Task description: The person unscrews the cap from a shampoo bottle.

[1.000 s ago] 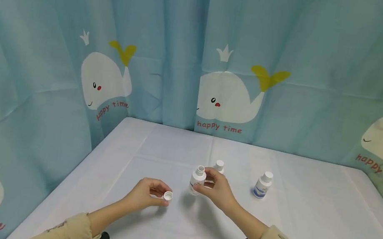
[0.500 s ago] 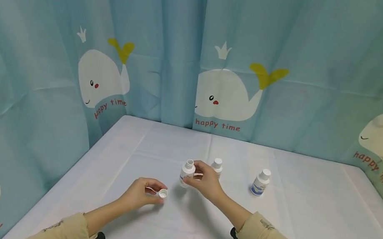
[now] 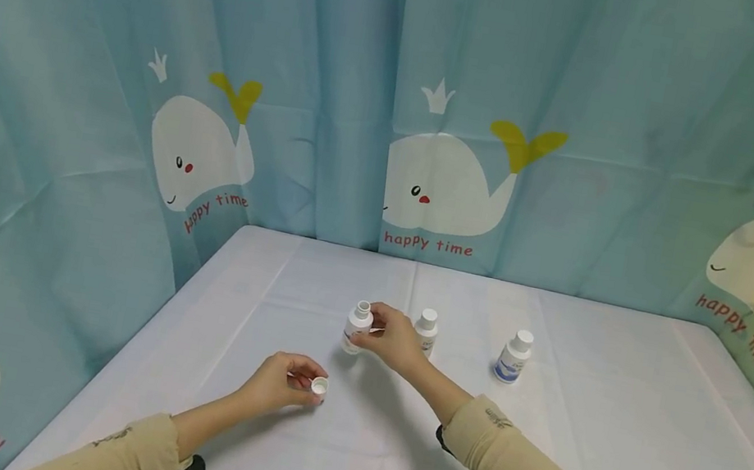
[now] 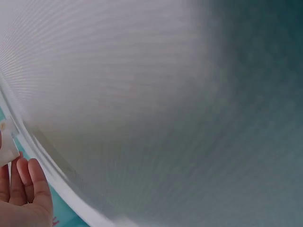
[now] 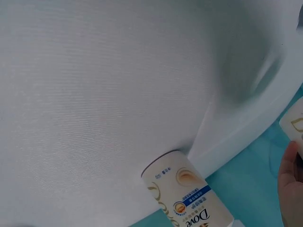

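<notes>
My left hand (image 3: 275, 384) pinches a small white screw cap (image 3: 319, 387) between thumb and fingertips, its hollow underside turned to the head camera. Farther forward, my right hand (image 3: 396, 341) grips a white Dove bottle (image 3: 358, 322) around its body. The bottle is upright, its neck bare. Just behind the right hand stands a second, capped white bottle (image 3: 426, 326), partly hidden by that hand. In the right wrist view a Dove bottle (image 5: 189, 194) shows its label, while the held bottle (image 5: 294, 124) appears only at the right edge.
A third capped white bottle (image 3: 514, 358) with a blue-marked label stands to the right on the white-covered table (image 3: 615, 424). Blue curtains (image 3: 343, 80) printed with whales enclose the table's back and sides.
My right hand has carried the uncapped bottle leftward and farther from me, exposing more of the second bottle. The left hand keeps the cap and has barely moved.
</notes>
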The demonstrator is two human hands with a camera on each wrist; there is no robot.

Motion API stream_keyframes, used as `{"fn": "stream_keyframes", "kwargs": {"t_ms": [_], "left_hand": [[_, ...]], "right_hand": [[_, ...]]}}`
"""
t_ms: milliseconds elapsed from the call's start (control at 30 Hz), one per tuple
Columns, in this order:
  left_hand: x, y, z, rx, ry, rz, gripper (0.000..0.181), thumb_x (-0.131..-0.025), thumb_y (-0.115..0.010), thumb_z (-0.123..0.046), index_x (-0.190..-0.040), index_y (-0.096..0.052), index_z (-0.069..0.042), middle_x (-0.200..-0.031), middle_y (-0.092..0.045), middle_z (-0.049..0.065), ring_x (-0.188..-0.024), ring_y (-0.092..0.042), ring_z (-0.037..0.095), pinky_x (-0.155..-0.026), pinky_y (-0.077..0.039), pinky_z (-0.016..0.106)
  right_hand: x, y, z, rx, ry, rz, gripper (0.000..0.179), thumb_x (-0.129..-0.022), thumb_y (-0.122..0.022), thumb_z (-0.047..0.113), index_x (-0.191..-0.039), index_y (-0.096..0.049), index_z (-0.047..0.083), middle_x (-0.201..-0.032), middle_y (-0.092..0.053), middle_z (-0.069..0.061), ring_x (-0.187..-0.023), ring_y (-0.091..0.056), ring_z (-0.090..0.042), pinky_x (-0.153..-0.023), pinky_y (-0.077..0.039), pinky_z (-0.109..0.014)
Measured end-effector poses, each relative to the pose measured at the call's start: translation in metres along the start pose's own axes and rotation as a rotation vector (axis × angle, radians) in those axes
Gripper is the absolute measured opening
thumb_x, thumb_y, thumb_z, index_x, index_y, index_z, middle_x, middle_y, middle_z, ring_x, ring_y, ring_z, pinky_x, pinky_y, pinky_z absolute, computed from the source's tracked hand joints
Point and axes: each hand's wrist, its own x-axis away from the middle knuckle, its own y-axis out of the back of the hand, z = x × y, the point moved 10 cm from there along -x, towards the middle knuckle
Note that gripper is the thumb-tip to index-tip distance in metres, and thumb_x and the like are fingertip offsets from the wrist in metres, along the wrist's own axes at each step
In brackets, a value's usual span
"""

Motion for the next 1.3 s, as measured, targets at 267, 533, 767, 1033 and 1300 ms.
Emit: {"fn": "stream_keyframes", "kwargs": {"t_ms": [267,533,767,1033,1300], "left_hand": [[0.002,-0.001,0.003,0.003,0.0,0.02,0.029,-0.071,-0.078,0.002,-0.097,-0.066,0.009,-0.085,-0.067,0.017,-0.072,-0.054,-0.001,-0.064,-0.05,0.015],[0.006,-0.002,0.004,-0.022,-0.006,0.058,0.029,-0.072,-0.078,-0.002,-0.098,-0.067,0.007,-0.091,-0.069,0.017,-0.081,-0.062,0.008,-0.068,-0.052,0.017],[0.004,-0.005,0.006,-0.048,-0.012,0.062,0.028,-0.073,-0.078,-0.002,-0.098,-0.067,0.005,-0.092,-0.069,0.016,-0.083,-0.064,0.014,-0.069,-0.052,0.018],[0.004,-0.008,0.007,-0.112,-0.02,0.065,0.024,-0.074,-0.078,-0.005,-0.096,-0.069,-0.001,-0.092,-0.07,0.01,-0.083,-0.061,0.006,-0.072,-0.051,0.018],[0.003,-0.006,0.01,-0.121,-0.03,0.076,0.025,-0.073,-0.079,-0.006,-0.094,-0.067,0.0,-0.089,-0.067,0.008,-0.08,-0.058,0.007,-0.068,-0.05,0.017]], "right_hand": [[-0.013,-0.01,-0.002,-0.021,-0.025,0.007,0.039,-0.077,-0.074,-0.001,-0.111,-0.058,-0.01,-0.108,-0.065,-0.022,-0.098,-0.064,-0.034,-0.082,-0.056,-0.033],[-0.022,-0.021,-0.008,-0.01,-0.056,0.02,0.039,-0.078,-0.073,-0.001,-0.112,-0.057,-0.009,-0.109,-0.064,-0.021,-0.1,-0.064,-0.034,-0.084,-0.056,-0.035],[-0.029,-0.022,-0.015,0.023,-0.065,-0.001,0.038,-0.077,-0.073,-0.002,-0.11,-0.058,-0.01,-0.11,-0.064,-0.022,-0.101,-0.064,-0.036,-0.085,-0.056,-0.036],[-0.036,-0.027,-0.018,0.046,-0.098,0.018,0.037,-0.077,-0.073,-0.002,-0.11,-0.058,-0.009,-0.108,-0.064,-0.022,-0.101,-0.064,-0.036,-0.085,-0.055,-0.035],[-0.04,-0.036,-0.02,0.109,-0.104,0.083,0.037,-0.077,-0.074,-0.002,-0.109,-0.059,-0.007,-0.107,-0.065,-0.02,-0.101,-0.064,-0.034,-0.086,-0.055,-0.035]]}}
